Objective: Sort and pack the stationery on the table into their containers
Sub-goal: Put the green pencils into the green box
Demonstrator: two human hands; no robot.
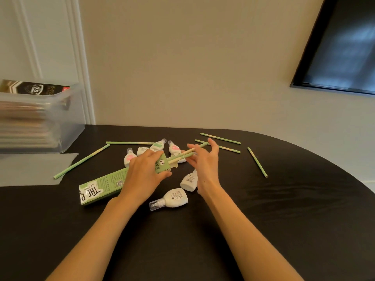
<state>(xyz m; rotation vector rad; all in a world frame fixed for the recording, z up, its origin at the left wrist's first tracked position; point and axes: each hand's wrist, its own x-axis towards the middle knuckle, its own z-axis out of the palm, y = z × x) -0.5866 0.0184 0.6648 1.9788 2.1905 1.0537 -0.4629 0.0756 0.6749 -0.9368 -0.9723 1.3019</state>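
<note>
The left hand [145,173] grips the green pencil box [97,189] by its open end, mid-bench [284,209]. The right hand [203,161] pinches pencils [182,155] that stick out of the opening. Loose pencils [220,138] lie farther back.

The long green box [101,189] carries the big letters "THE" on its white end, with a QR code further along; the small print beside it is too fine to read. The black box [34,89] in the clear bin [67,122] shows "0.5 mm" and "B-00". Labels on the white bottles [174,197] are unreadable
</note>
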